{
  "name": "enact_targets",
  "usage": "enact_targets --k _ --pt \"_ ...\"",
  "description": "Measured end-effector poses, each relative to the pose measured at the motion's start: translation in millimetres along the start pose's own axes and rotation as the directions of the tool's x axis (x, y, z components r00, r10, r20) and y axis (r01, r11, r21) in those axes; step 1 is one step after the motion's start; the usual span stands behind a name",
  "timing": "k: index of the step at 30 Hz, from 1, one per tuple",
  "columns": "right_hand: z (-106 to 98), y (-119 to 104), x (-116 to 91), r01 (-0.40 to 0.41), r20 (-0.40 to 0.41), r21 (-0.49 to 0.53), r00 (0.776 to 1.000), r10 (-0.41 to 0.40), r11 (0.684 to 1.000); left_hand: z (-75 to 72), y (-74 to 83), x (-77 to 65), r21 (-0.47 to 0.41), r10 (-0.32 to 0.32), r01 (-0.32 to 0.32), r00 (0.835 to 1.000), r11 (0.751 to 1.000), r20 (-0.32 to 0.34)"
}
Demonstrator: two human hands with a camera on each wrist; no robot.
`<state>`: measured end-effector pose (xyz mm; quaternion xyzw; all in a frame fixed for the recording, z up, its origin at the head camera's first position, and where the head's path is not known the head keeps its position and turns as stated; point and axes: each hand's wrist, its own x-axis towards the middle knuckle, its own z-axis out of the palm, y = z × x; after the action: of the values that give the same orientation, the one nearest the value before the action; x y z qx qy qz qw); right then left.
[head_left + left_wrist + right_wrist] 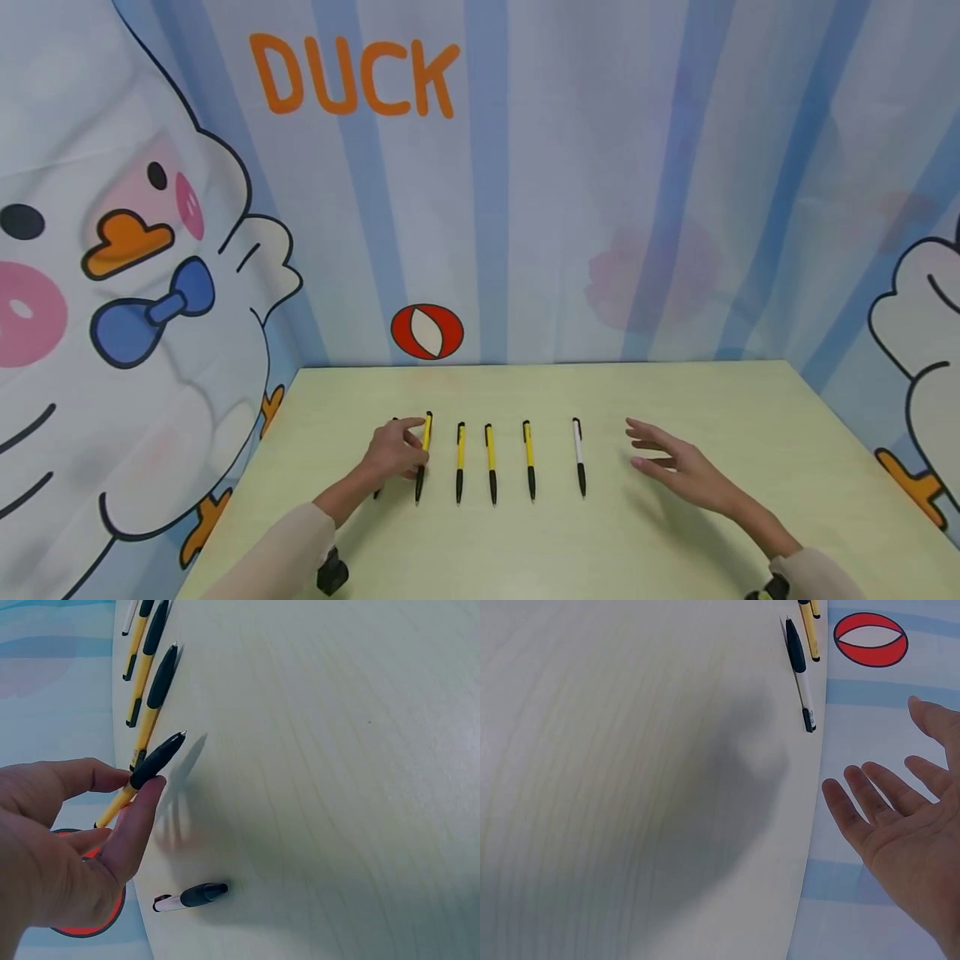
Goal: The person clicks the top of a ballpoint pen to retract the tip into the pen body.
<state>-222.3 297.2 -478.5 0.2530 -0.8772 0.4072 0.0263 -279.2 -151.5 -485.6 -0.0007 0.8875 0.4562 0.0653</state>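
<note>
My left hand [396, 450] pinches a yellow pen [157, 761] with a black grip between thumb and fingertips, its shadow showing beside it on the table. Left of it, mostly behind that hand in the head view, lies a white pen [184, 898] with a black grip. To the right, several yellow pens, among them one [461, 462] nearest the held pen, lie in a row with tips toward me. A second white pen [579, 457] ends the row on the right. My right hand [678, 467] hovers right of this pen, fingers spread and holding nothing.
The pens lie on a pale wooden table [510, 550]. Behind it hangs a blue-striped backdrop [555, 192] with a duck picture [142, 333] at the left. A red and white ball print [427, 332] shows just above the table's far edge.
</note>
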Motion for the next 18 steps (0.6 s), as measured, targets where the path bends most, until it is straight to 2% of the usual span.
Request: enact_targets --k 6,13,18 --pt "-1 -3 1 -0.005 0.012 0.009 1.0 0.005 1.0 -0.9 8.3 -8.2 -0.094 0.033 -0.031 0.999 0.995 0.02" --pt "0 -5 4 -0.016 0.029 0.008 0.999 0.016 1.0 8.2 22.3 -19.2 -0.169 0.049 -0.038 0.997 0.985 0.061" --pt "1 -7 7 -0.021 0.038 0.019 0.999 0.02 1.0 14.3 35.2 -25.1 -0.246 0.078 -0.053 0.993 0.968 0.093"
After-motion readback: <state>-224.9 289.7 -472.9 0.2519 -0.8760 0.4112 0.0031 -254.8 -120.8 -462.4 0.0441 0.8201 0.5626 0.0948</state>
